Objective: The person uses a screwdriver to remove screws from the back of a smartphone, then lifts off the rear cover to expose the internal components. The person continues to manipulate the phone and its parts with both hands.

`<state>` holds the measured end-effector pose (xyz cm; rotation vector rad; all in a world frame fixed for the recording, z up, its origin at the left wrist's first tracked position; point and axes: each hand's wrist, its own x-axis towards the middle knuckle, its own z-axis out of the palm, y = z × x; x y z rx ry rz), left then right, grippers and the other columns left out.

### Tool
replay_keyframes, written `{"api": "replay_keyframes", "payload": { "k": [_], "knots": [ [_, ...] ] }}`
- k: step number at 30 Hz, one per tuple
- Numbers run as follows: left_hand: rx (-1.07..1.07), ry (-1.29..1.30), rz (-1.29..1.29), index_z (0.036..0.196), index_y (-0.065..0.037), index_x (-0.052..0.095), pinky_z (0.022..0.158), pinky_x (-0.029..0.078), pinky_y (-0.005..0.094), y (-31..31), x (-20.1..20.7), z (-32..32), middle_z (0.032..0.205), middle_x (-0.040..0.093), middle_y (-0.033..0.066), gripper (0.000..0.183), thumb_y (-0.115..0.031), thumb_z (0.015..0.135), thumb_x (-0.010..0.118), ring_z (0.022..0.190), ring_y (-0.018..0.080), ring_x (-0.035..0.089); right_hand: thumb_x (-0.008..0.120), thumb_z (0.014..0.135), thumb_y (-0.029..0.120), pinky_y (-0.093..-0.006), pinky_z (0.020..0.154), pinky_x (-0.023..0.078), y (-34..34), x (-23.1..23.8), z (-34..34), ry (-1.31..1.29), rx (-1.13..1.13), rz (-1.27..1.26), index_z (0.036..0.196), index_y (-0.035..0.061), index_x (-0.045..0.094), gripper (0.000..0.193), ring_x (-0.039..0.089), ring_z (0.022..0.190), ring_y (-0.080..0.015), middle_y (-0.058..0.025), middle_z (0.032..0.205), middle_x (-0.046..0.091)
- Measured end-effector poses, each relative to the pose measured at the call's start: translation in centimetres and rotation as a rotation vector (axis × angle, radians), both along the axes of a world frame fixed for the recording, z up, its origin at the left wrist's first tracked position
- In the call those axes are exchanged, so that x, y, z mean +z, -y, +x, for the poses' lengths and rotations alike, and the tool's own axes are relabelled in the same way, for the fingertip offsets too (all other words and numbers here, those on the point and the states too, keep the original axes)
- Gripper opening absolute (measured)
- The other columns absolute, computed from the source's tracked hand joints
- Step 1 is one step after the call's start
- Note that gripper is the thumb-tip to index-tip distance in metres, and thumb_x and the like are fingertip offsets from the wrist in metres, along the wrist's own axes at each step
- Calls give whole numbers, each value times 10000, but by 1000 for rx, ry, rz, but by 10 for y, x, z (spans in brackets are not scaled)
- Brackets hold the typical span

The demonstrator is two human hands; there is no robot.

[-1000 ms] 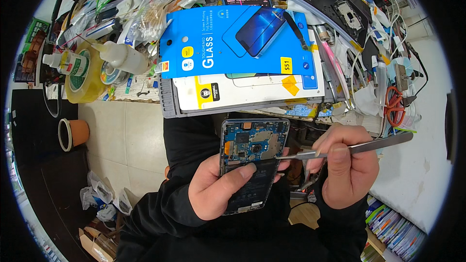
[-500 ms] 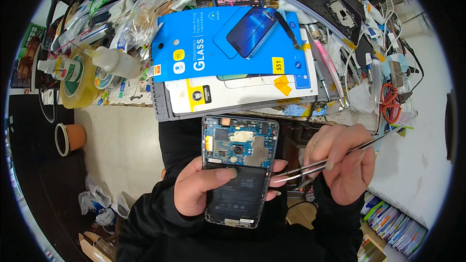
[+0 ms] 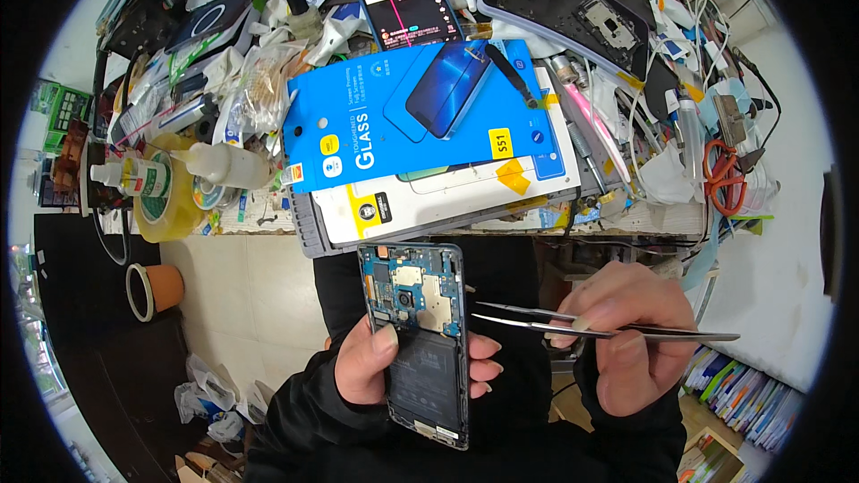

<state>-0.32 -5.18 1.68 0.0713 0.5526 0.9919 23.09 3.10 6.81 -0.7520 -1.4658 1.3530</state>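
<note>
An opened smartphone (image 3: 428,376) rests in my left hand (image 3: 365,365), tilted, with its inside facing up. Its blue circuit board, metal shields and round camera fill the upper half; a black battery takes up the lower half. My left thumb lies on the phone's left edge beside the battery, and the fingertips wrap round its right edge. Metal tweezers (image 3: 617,333) are gripped in my right hand (image 3: 640,331), pinched between thumb and fingers. Their two tips are apart and point left toward the phone's right edge, not touching it.
Blue screen-protector packaging (image 3: 358,125) lies on a white box over a grey mat at the bench's front edge. A lit phone (image 3: 407,0) and a phone frame (image 3: 564,13) lie behind. Bottles (image 3: 228,165) and yellow tape (image 3: 170,210) stand left; red-handled scissors (image 3: 723,183) lie right.
The phone has tilted and moved slightly left and lower in view. My left thumb has slid from the battery to the phone's edge. The tweezers have swung nearer to level, away from the phone.
</note>
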Motion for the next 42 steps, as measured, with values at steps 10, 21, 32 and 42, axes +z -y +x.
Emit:
{"api": "replay_keyframes", "payload": {
  "k": [10,21,32,42],
  "knots": [
    [44,-126,-122,1502,-28,389,892,598,622,2,7,2,1144,699,313,779,-355,891,745,1005,449,727,472,1076,169,-302,666,501,-15,3,1,-33,-143,70,907,-15,562,266,627,686,-184,-197,835,694],
    [141,-221,-35,1434,58,420,933,599,561,2,-5,2,1158,689,275,777,-322,855,772,1025,393,722,688,895,66,-379,717,534,-120,-17,68,932,-351,233,1079,12,701,192,679,826,-301,-152,959,689],
    [49,-79,27,1517,72,345,1049,536,574,3,-1,-12,1277,651,306,830,-275,874,739,1177,429,671,692,891,25,-425,858,533,-100,-16,10,992,-415,730,1079,11,710,189,661,989,-369,-156,1081,681],
    [-55,103,208,1509,64,369,965,567,584,15,-15,-18,1173,663,318,982,-361,731,792,1052,451,695,768,830,93,-411,732,552,-28,-13,-55,830,22,620,1187,53,702,365,684,875,-317,-117,977,686]
  ]
}}
